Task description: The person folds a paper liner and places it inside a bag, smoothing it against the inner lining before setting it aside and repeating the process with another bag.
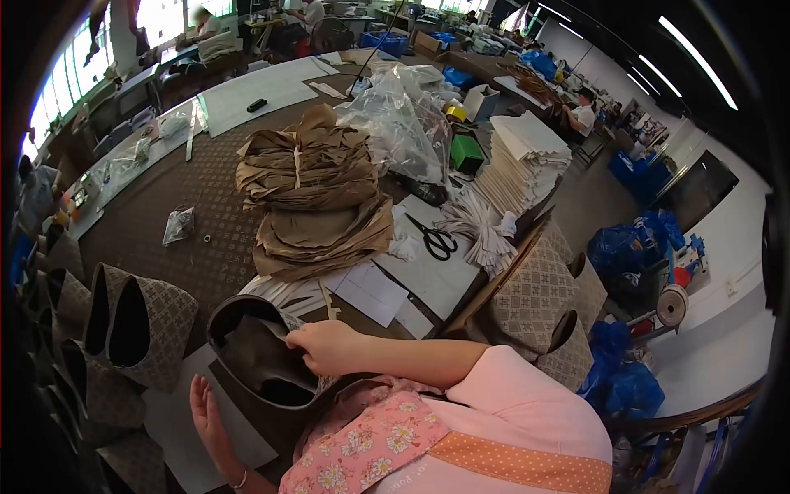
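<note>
A dark brown bag body [262,339] with a wide round opening leans against my front, its opening turned up. Inside it a loose brown lining shows. My right hand [329,347] is closed at the near right rim of the opening, fingers curled over the edge; the fingertips are partly hidden. My left hand [211,421] is to the left of the bag body, fingers stretched out and apart from it, holding nothing. Below it lies a white sheet [243,436].
Patterned bag bodies [160,329] stand at left, others [535,305] at right. On the table are tied brown fabric pieces [313,165], black scissors [436,240], clear plastic [395,119], a white stack [527,160] and a green box [467,153]. Blue bags [629,387] lie on the right. People sit farther back.
</note>
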Action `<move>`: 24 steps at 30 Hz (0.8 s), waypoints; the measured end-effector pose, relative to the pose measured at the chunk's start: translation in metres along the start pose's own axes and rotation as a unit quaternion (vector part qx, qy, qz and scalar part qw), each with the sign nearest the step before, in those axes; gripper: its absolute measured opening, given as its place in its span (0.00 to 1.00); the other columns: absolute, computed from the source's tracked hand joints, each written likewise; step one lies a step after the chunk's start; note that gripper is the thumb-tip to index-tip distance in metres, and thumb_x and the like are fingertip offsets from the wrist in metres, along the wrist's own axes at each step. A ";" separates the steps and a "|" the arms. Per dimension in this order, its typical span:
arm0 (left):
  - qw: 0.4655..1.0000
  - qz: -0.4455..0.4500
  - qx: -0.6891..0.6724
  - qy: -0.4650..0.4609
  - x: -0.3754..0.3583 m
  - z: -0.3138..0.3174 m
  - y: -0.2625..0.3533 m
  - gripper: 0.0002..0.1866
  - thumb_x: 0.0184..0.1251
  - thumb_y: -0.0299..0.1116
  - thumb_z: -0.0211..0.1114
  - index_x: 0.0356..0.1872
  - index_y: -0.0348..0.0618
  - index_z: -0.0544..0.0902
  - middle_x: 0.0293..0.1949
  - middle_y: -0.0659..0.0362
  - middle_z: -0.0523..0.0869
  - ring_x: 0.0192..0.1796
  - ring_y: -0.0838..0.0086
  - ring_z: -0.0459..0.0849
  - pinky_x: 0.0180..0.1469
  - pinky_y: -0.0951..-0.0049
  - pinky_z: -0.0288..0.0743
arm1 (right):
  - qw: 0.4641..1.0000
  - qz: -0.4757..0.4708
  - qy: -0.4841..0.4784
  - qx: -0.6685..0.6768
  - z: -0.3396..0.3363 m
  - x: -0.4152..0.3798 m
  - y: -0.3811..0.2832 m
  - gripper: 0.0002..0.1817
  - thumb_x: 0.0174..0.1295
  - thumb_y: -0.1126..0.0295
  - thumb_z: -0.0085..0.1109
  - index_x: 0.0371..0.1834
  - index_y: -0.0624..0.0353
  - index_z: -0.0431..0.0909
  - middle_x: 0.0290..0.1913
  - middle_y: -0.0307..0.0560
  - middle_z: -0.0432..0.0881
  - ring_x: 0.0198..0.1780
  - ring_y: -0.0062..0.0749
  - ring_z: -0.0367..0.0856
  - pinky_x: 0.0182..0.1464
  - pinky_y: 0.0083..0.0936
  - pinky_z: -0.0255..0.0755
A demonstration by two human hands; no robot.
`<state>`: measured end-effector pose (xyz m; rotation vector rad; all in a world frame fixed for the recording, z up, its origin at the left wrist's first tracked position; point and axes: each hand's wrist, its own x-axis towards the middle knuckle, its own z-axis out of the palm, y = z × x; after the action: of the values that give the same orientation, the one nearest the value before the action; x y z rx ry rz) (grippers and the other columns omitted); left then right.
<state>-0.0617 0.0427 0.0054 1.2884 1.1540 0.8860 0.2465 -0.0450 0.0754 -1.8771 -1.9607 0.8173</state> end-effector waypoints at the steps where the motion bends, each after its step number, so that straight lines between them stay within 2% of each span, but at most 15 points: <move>1: 0.997 0.030 -0.042 -0.053 0.005 0.009 -0.007 0.30 0.75 0.32 0.57 0.75 0.43 0.59 0.71 0.50 0.66 0.71 0.65 0.67 0.71 0.64 0.59 | 1.000 0.005 -0.012 -0.003 -0.008 0.001 -0.002 0.22 0.56 0.69 0.63 0.55 0.57 0.75 0.45 0.54 0.82 0.51 0.50 0.81 0.51 0.41 0.75; 4: 0.997 0.050 0.028 -0.047 0.010 0.039 -0.007 0.35 0.71 0.29 0.61 0.76 0.45 0.56 0.72 0.48 0.63 0.72 0.61 0.64 0.71 0.63 0.58 | 0.999 0.032 -0.037 -0.011 -0.025 0.006 -0.014 0.24 0.57 0.65 0.64 0.58 0.58 0.73 0.46 0.54 0.83 0.51 0.51 0.81 0.52 0.40 0.75; 6: 0.996 0.071 0.021 -0.046 0.012 0.050 -0.007 0.36 0.71 0.30 0.62 0.76 0.44 0.55 0.72 0.48 0.62 0.73 0.60 0.63 0.71 0.63 0.57 | 0.997 0.047 -0.050 -0.022 -0.028 0.008 -0.015 0.25 0.58 0.63 0.64 0.58 0.58 0.72 0.46 0.54 0.83 0.51 0.51 0.81 0.53 0.40 0.75; 9: 0.993 0.107 0.018 -0.042 0.015 0.055 -0.007 0.37 0.69 0.29 0.61 0.77 0.43 0.54 0.72 0.47 0.61 0.73 0.59 0.63 0.71 0.63 0.57 | 0.997 0.033 -0.065 -0.023 -0.027 0.010 -0.014 0.31 0.57 0.57 0.68 0.60 0.59 0.70 0.47 0.55 0.83 0.52 0.52 0.81 0.53 0.41 0.74; 11: 0.992 0.117 0.028 -0.032 0.015 0.056 -0.008 0.37 0.69 0.27 0.60 0.77 0.43 0.54 0.72 0.47 0.61 0.72 0.60 0.64 0.70 0.63 0.59 | 0.996 0.057 -0.075 -0.008 -0.031 0.006 -0.012 0.36 0.53 0.53 0.72 0.62 0.59 0.69 0.48 0.56 0.82 0.53 0.52 0.81 0.53 0.41 0.74; 13: 0.993 0.117 0.015 -0.026 0.012 0.056 -0.003 0.36 0.66 0.20 0.55 0.75 0.40 0.56 0.71 0.48 0.62 0.71 0.62 0.66 0.67 0.67 0.65 | 0.997 0.040 -0.062 0.011 -0.031 0.003 -0.001 0.36 0.51 0.57 0.73 0.62 0.59 0.70 0.50 0.57 0.82 0.53 0.53 0.80 0.54 0.40 0.74; 14: 0.994 0.106 0.027 -0.004 0.006 0.056 0.006 0.36 0.66 0.20 0.55 0.75 0.40 0.56 0.71 0.48 0.62 0.71 0.62 0.66 0.67 0.67 0.65 | 0.997 0.032 -0.064 0.009 -0.033 0.001 0.004 0.35 0.51 0.60 0.73 0.62 0.58 0.70 0.50 0.58 0.82 0.53 0.53 0.80 0.54 0.40 0.73; 16: 0.983 0.170 0.057 0.027 -0.006 0.060 0.023 0.36 0.58 0.14 0.50 0.72 0.38 0.62 0.71 0.48 0.61 0.69 0.63 0.69 0.55 0.76 0.74 | 0.997 0.016 -0.077 0.012 -0.041 -0.005 0.009 0.35 0.50 0.65 0.73 0.62 0.58 0.70 0.50 0.58 0.82 0.53 0.54 0.79 0.54 0.41 0.73; 17: 0.983 0.160 0.070 0.049 -0.013 0.059 0.026 0.36 0.58 0.14 0.50 0.72 0.38 0.62 0.71 0.48 0.61 0.69 0.63 0.69 0.55 0.76 0.74 | 0.996 0.008 -0.086 0.013 -0.042 -0.010 0.012 0.34 0.49 0.66 0.73 0.62 0.58 0.70 0.50 0.57 0.82 0.53 0.55 0.79 0.53 0.41 0.73; 19: 0.946 0.263 0.179 0.060 -0.024 0.059 0.031 0.36 0.51 0.11 0.49 0.68 0.38 0.68 0.71 0.48 0.60 0.67 0.64 0.72 0.40 0.84 0.75 | 0.994 0.004 -0.112 0.018 -0.050 -0.019 0.012 0.34 0.49 0.67 0.73 0.61 0.57 0.70 0.49 0.57 0.82 0.52 0.55 0.79 0.53 0.41 0.73; 20: 0.945 0.257 0.190 0.072 -0.032 0.060 0.038 0.36 0.51 0.11 0.49 0.68 0.38 0.68 0.71 0.48 0.60 0.67 0.64 0.72 0.40 0.84 0.75 | 0.991 0.008 -0.128 0.024 -0.055 -0.022 0.005 0.34 0.49 0.68 0.73 0.61 0.56 0.70 0.48 0.58 0.82 0.51 0.55 0.80 0.53 0.41 0.73; 22: 0.975 0.162 0.148 0.040 -0.049 0.062 0.054 0.36 0.48 0.11 0.49 0.66 0.40 0.71 0.72 0.48 0.60 0.65 0.65 0.73 0.40 0.83 0.75 | 0.985 0.020 -0.170 0.001 -0.067 -0.023 -0.013 0.34 0.48 0.68 0.73 0.61 0.55 0.71 0.48 0.56 0.81 0.52 0.53 0.79 0.53 0.40 0.73; 23: 0.977 0.131 0.164 0.039 -0.050 0.061 0.054 0.33 0.51 0.13 0.54 0.63 0.40 0.73 0.71 0.48 0.60 0.66 0.64 0.73 0.50 0.78 0.76 | 0.979 0.043 -0.199 -0.028 -0.069 -0.021 -0.018 0.33 0.48 0.69 0.73 0.60 0.54 0.72 0.49 0.54 0.81 0.53 0.51 0.78 0.53 0.40 0.73; 24: 0.976 0.126 0.170 0.046 -0.051 0.060 0.052 0.33 0.51 0.13 0.54 0.63 0.40 0.73 0.71 0.48 0.60 0.66 0.64 0.73 0.50 0.78 0.76 | 0.978 0.036 -0.205 -0.024 -0.064 -0.016 -0.020 0.33 0.48 0.69 0.73 0.60 0.54 0.72 0.49 0.54 0.81 0.53 0.51 0.78 0.53 0.40 0.73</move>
<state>-0.0097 -0.0148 0.0586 1.7179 1.2708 0.9682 0.2693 -0.0486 0.1404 -1.9354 -2.1687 1.2772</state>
